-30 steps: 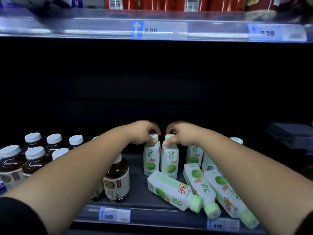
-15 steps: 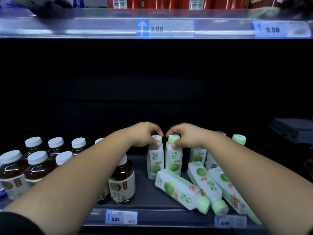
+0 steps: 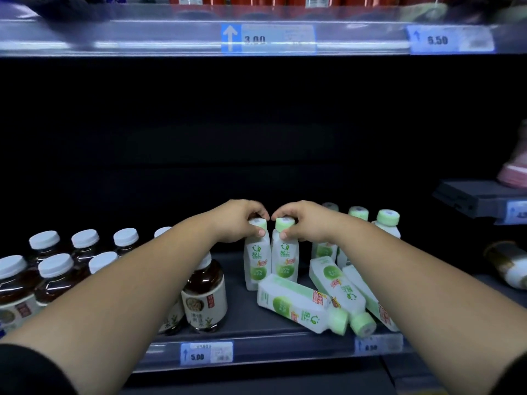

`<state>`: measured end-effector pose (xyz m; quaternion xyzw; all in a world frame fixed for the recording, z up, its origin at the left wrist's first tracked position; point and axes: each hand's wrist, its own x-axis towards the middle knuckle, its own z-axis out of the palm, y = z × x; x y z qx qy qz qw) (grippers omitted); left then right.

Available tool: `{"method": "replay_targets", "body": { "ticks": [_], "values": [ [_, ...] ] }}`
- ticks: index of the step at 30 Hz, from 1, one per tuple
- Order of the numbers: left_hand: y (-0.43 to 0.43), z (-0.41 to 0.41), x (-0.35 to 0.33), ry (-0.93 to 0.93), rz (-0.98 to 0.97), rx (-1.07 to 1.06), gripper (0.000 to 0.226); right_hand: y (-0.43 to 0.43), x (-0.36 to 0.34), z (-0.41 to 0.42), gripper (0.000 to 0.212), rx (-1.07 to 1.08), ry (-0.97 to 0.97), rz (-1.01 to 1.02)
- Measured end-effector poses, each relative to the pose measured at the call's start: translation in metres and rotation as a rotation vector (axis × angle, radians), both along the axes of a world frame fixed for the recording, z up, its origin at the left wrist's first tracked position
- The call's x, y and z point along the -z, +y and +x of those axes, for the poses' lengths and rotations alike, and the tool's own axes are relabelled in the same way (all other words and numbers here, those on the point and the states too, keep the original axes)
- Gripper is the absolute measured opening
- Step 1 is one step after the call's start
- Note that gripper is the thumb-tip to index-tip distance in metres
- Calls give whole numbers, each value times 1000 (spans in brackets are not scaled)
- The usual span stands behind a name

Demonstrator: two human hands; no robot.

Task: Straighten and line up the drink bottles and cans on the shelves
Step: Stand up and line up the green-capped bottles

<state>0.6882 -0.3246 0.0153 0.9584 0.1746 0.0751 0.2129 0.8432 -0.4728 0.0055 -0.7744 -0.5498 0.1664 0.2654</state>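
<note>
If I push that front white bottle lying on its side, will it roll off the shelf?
The lying bottle probably slides rather than rolls: its body looks flat-sided. Its green cap sits near the shelf edge, so it might slip over.

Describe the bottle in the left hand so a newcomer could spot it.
On the lower shelf, right of the brown tea bottles, two white-and-green bottles stand upright together. It is the left one of that pair, the left hand gripping its cap; fallen bottles lie before it.
</note>
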Motion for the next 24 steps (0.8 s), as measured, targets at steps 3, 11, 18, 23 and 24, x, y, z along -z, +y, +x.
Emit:
{"method": "replay_targets", "body": {
  "ticks": [3,11,18,23,24],
  "values": [
    [-3,-2,2,3,34,4,41,-7,2,-3,62,22,95,15],
    [-44,-18,16,-209,209,101,50,-70,10,1,65,123,87,70],
    [-116,-14,54,-61,269,255,38,-129,34,-1,29,72,-72,-129],
    [-154,-3,86,23,210,243,48,-160,56,-10,31,82,-331,-250],
    [-158,-2,91,36,206,232,51,-164,61,-12,34,99,-363,-268]
  ]
}}
